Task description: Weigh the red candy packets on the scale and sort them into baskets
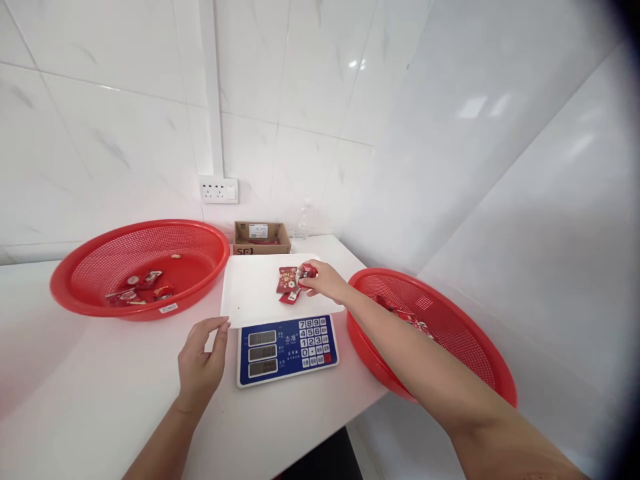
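Right hand pinches a small red packet above the scale; left hand at the tray's corner

The right hand (315, 277) has its thumb and fingers closed on a red packet (307, 270) over the weighing tray (250, 283). Just beside its fingertips, on the tray, lie more printed packets (287, 280), overlapping. The left hand (205, 357) is well apart from the right, thumb and fingers curved at the tray's near left corner; whether it touches or grips the edge I cannot tell.

The packets look light, soft and thin-skinned, with a glossy wrapper that may slip under dry fingers. What is inside could be brittle, so a gentle pinch across the middle or at a flat end seems best.

Between the hands and nearer the wearer, the scale panel (295, 360) reads 志准, with digit keys 0 to 9; the two lower displays appear to show 0.00, the top one is too faint. Beyond the hands, a cardboard box (243, 251) is marked "SF"; its white label is illegible. The tag (169, 308) on the red basket (210, 277) beyond the left hand is also illegible, as is the packets' pale print.
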Available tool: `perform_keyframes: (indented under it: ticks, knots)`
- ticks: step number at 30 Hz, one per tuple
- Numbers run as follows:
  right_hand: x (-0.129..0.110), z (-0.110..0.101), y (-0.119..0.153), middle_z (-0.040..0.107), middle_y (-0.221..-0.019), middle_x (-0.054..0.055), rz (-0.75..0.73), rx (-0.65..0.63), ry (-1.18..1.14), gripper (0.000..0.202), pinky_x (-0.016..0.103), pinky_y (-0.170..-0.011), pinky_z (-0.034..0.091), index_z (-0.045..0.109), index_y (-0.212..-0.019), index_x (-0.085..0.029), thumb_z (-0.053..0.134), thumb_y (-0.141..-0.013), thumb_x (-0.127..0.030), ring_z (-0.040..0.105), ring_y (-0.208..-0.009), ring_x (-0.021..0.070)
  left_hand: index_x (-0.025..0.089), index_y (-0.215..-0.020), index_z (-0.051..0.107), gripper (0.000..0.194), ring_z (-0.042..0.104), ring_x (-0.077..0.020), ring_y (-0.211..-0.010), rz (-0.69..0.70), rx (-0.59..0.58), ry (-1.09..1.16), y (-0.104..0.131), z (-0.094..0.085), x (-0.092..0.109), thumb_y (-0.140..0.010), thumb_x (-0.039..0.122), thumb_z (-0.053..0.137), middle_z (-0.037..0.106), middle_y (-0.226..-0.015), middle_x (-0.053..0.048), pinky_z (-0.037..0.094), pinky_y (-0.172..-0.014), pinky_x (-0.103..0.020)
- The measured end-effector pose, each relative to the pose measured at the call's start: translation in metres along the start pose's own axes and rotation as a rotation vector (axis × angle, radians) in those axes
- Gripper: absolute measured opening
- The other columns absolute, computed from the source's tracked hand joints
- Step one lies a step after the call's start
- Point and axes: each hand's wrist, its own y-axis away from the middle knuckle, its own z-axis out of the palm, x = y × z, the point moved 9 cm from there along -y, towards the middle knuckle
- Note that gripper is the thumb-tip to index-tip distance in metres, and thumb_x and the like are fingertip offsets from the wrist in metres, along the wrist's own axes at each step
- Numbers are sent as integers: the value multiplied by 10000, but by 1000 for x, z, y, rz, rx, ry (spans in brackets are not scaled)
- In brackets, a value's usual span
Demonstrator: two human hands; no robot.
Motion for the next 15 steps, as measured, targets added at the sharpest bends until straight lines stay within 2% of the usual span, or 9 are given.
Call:
perform_keyframes:
  ticks: [2, 5, 7, 11, 13, 15]
  knots:
    - [-3, 4, 1, 602, -1055, 45, -19, -30, -2, 447, 238, -580, 568, 532, -1126, -217, 658, -700, -175, 614, -801, 139, 194, -873, 629, 155, 636, -161, -804, -17, -8, -1, 0, 1, -2, -832, 295, 518, 679, -837, -40, 497, -710, -270]
    - [1, 1, 7, 478, -1316, 97, -6, -73, 59, 745, 297, -691, 565, 310, -1376, -293, 666, -724, -248, 605, -907, 160, 196, -875, 628, 157, 637, -162, -806, -34, -15, 4, 1, 1, -4, -831, 300, 519, 679, -834, -40, 498, -708, -272]
    - [7, -14, 13, 425, -1380, 111, -4, -34, 170, 770, 337, -779, 537, 237, -1414, -313, 636, -757, -267, 587, -1000, 187, 199, -873, 629, 159, 638, -166, -811, -42, -17, 7, 1, 2, -4, -830, 306, 520, 681, -842, -41, 498, -708, -275]
    - [20, -74, 31, 505, -1313, 91, -51, 186, 377, 581, 364, -921, 448, 375, -1347, -264, 567, -800, -236, 564, -1076, 189, 203, -882, 631, 160, 635, -170, -824, -61, -14, -1, 1, 1, -6, -827, 308, 524, 682, -858, -42, 494, -727, -286]
    - [38, -113, 46, 581, -1214, 89, 0, 312, 499, 461, 354, -935, 426, 470, -1262, -223, 539, -806, -229, 577, -1048, 184, 200, -880, 631, 160, 632, -169, -831, -61, 3, 1, 1, -1, -5, -824, 307, 526, 681, -857, -40, 490, -740, -288]
    - [66, -145, 64, 628, -1128, 93, 107, 347, 610, 352, 346, -926, 421, 554, -1151, -193, 533, -804, -244, 581, -1044, 197, 196, -874, 631, 161, 629, -167, -834, -59, 20, 2, 0, -2, -4, -822, 308, 528, 681, -855, -38, 486, -747, -287]
